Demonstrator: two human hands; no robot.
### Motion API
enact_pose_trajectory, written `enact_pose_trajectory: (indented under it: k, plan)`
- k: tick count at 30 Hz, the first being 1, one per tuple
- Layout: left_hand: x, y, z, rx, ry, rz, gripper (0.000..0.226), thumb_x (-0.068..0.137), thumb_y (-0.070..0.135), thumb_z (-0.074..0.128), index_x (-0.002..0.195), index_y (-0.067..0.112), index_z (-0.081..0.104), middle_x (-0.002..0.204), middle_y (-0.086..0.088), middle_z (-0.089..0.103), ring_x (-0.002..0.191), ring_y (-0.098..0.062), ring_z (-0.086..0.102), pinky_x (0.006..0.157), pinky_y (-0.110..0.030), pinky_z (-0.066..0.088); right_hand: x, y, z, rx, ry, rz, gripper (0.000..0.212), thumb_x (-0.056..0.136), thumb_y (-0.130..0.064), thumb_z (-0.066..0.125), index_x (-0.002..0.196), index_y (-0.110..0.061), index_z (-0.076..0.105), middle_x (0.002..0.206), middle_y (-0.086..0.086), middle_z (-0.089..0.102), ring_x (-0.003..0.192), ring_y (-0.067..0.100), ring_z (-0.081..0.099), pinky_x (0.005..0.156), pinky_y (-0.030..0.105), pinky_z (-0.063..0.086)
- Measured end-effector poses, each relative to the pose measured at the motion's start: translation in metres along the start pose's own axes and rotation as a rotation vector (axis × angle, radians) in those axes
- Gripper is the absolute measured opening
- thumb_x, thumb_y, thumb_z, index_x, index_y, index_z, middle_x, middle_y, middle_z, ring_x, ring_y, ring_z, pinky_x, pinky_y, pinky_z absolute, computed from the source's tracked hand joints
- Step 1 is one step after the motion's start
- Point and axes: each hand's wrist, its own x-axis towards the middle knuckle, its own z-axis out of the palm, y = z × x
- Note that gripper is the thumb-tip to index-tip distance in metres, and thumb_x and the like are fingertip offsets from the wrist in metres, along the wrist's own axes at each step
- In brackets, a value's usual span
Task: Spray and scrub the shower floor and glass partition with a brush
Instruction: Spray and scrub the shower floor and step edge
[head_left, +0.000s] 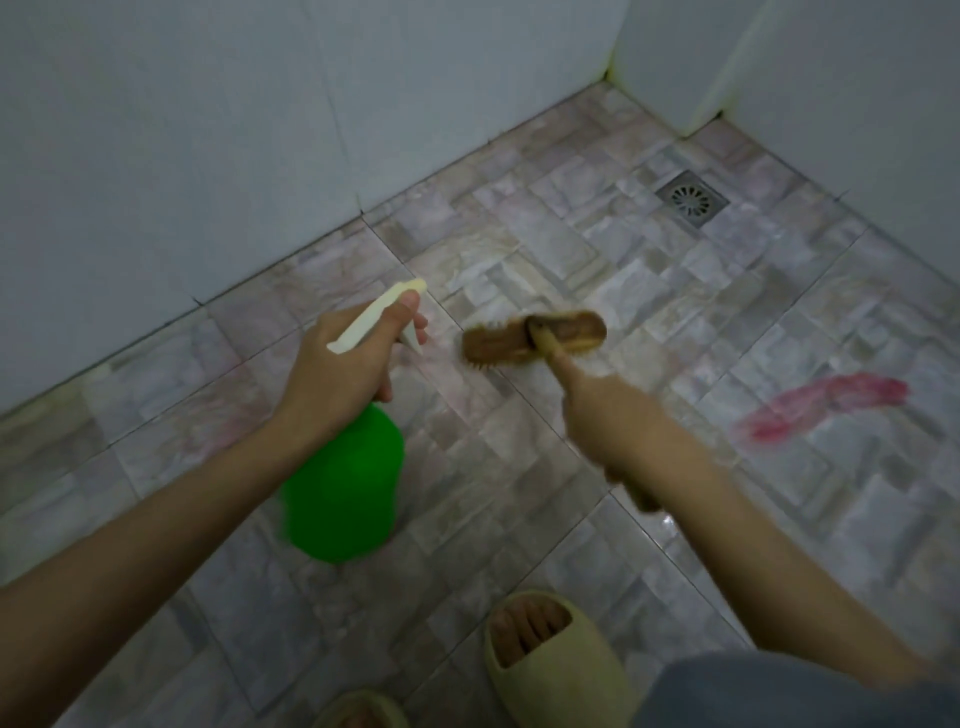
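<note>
A: Head view, looking down. State of the left hand?
B: Grips a green spray bottle by the neck, fingers curled tight round it just under the cream trigger head. Nozzle aimed toward the white wall; green body tilted, held above the shower floor.
A: And the right hand?
B: Blurred. Closed round the wooden handle of the brush, one finger seemingly laid along the handle toward the head.
A: Position of the brush?
B: Head bristles-down at the tiles near the middle of the floor, just right of the bottle's nozzle, not touching it. Actual contact with the tile hard to confirm through the blur.
A: Notes on the floor?
B: Grey-pink patterned tile, wet sheen at lower right. Pink smear right of the brush, well apart. Square metal drain farther back, near the right-hand corner.
A: Anything at the bottom edge?
B: Two pale slippers, toes visible in one. Grey cloth at the lower right corner. Both forearms bare, reaching in from the lower corners.
</note>
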Motion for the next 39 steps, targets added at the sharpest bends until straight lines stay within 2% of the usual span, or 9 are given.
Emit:
enact_pose_trajectory:
  k: [4,7,12,17,22,25,31,35,39]
  plan:
    - [0.009,0.009,0.002,-0.012,0.046,0.015,0.042,0.1,0.051,0.056,0.084,0.019,0.078,0.089,-0.009,0.079,0.039,-0.013,0.054,0.045,-0.021,0.046,0.046,-0.02,-0.006,-0.036,0.151,-0.098,0.081,0.095,-0.002,0.03,0.148,-0.046,-0.012,0.111,0.017,0.054,0.062,0.024,0.057,0.052,0.037,0.054]
    - [0.013,0.013,0.011,-0.029,0.074,0.005,0.042,0.1,0.05,0.057,0.086,0.016,0.078,0.09,-0.004,0.08,0.038,-0.012,0.054,0.045,-0.022,0.046,0.074,-0.026,-0.047,-0.023,0.071,-0.059,0.074,0.096,-0.008,0.03,0.149,-0.045,-0.005,0.108,0.018,0.051,0.07,0.031,0.062,0.044,0.036,0.052]
    - [0.034,0.023,0.019,-0.055,0.085,-0.013,0.048,0.092,0.062,0.056,0.081,0.021,0.078,0.087,0.0,0.08,0.046,-0.019,0.059,0.047,-0.027,0.046,0.048,-0.02,-0.025,-0.026,-0.016,-0.116,0.078,0.093,-0.006,0.029,0.15,-0.04,-0.011,0.129,0.022,0.05,0.084,0.035,0.064,0.069,0.046,0.056]
    - [0.053,0.034,0.018,0.008,0.171,-0.012,0.05,0.09,0.066,0.054,0.081,0.023,0.079,0.086,-0.007,0.08,0.054,-0.03,0.062,0.054,-0.031,0.049,0.151,-0.031,-0.084,0.144,0.182,-0.111,0.076,0.094,-0.003,0.033,0.153,-0.031,-0.008,0.095,0.018,0.059,0.062,0.026,0.057,0.049,0.039,0.049]
    - [0.063,0.057,0.015,0.03,0.223,0.024,0.049,0.093,0.064,0.053,0.084,0.023,0.079,0.089,-0.019,0.077,0.045,-0.022,0.06,0.054,-0.029,0.048,0.133,-0.036,-0.087,0.066,0.016,-0.079,0.073,0.095,-0.003,0.038,0.153,-0.012,-0.005,0.113,0.022,0.06,0.084,0.031,0.064,0.082,0.042,0.055]
    - [0.069,0.073,0.011,-0.003,0.208,0.028,0.054,0.087,0.068,0.056,0.084,0.019,0.08,0.09,-0.017,0.078,0.067,-0.04,0.07,0.054,-0.032,0.05,0.155,-0.039,-0.094,0.152,0.064,-0.078,0.074,0.094,-0.004,0.037,0.154,-0.018,-0.006,0.092,0.022,0.056,0.063,0.027,0.057,0.061,0.037,0.052]
    - [0.089,0.088,0.016,-0.025,0.141,0.036,0.05,0.092,0.06,0.059,0.089,0.015,0.08,0.09,0.0,0.08,0.082,-0.048,0.07,0.051,-0.03,0.048,0.195,-0.055,-0.141,0.182,0.091,0.024,0.073,0.091,-0.002,0.05,0.151,-0.002,0.009,0.132,0.023,0.05,0.104,0.034,0.062,0.084,0.045,0.056]
    - [0.117,0.086,0.028,-0.02,0.09,0.008,0.047,0.096,0.056,0.059,0.082,0.016,0.079,0.087,0.0,0.08,0.05,-0.033,0.06,0.055,-0.03,0.047,0.178,-0.045,-0.116,0.257,0.043,0.005,0.077,0.095,-0.004,0.031,0.151,-0.038,-0.01,0.103,0.027,0.053,0.08,0.037,0.066,0.056,0.046,0.058]
    - [0.154,0.083,0.04,-0.036,0.076,0.017,0.044,0.097,0.055,0.059,0.076,0.021,0.078,0.083,-0.004,0.079,0.046,-0.021,0.057,0.053,-0.03,0.049,0.244,-0.03,-0.168,0.301,0.208,0.039,0.072,0.097,-0.005,0.031,0.152,-0.035,-0.003,0.116,0.026,0.054,0.063,0.029,0.059,0.04,0.033,0.05]
